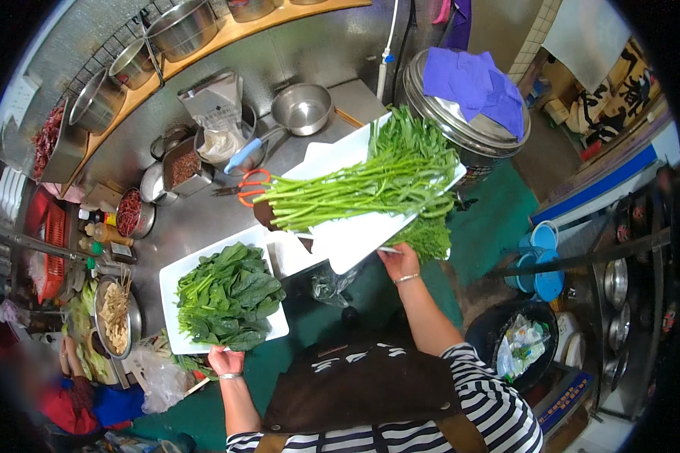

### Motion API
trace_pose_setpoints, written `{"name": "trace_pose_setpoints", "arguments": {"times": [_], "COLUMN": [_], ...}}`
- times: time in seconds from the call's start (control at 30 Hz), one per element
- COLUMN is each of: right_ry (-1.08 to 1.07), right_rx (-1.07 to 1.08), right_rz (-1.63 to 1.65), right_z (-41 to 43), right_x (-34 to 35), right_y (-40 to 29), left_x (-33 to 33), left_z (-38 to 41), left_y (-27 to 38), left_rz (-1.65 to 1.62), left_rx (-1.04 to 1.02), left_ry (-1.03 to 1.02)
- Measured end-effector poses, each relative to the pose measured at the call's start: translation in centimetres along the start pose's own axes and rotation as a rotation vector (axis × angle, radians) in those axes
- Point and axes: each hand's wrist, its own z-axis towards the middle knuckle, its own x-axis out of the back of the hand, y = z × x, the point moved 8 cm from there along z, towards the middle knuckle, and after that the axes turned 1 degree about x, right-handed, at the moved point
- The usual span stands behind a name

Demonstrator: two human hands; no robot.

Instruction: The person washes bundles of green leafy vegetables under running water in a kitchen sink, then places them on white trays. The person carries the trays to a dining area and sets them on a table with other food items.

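My left hand (226,362) grips the near edge of a white rectangular tray (170,286), which holds a pile of dark leafy greens (232,294). With its fingers partly under the rim, my right hand (399,263) holds the near edge of another white tray (351,243). Long-stemmed leafy greens (362,189) lie across that tray, their cut stems pointing left. More feathery greens (425,238) show beneath it, near my right hand. Orange-handled scissors (254,188) lie on the counter by the stem ends.
A steel counter (175,238) carries a saucepan (301,110), a container of reddish-brown bits (184,167), a bowl of dried chillies (130,214) and bottles. A lidded steel pot (464,127) with a purple cloth stands at right, a black bin (487,340) below. Another person (71,396) is at lower left.
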Motion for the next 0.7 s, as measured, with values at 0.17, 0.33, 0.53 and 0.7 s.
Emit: {"name": "trace_pose_setpoints", "arguments": {"times": [0.17, 0.33, 0.53, 0.7], "right_ry": [-0.045, 0.016, -0.132, -0.201], "right_rx": [-0.030, -0.041, -0.027, 0.086], "right_rz": [0.059, 0.007, 0.025, -0.004], "right_z": [-2.5, -5.8, -10.4, -14.3], "right_x": [0.4, 3.1, 2.0, 1.8], "right_y": [-0.6, -1.5, -3.1, -8.3], "left_x": [-0.8, -1.7, -2.8, -5.3], "left_z": [-1.4, -2.8, -4.1, -4.9], "left_y": [0.8, 1.0, 1.3, 1.3], "left_rz": [-0.031, -0.008, 0.012, 0.059], "left_rx": [-0.031, -0.058, -0.071, -0.118], "left_ry": [-0.036, -0.029, -0.008, 0.015]}}
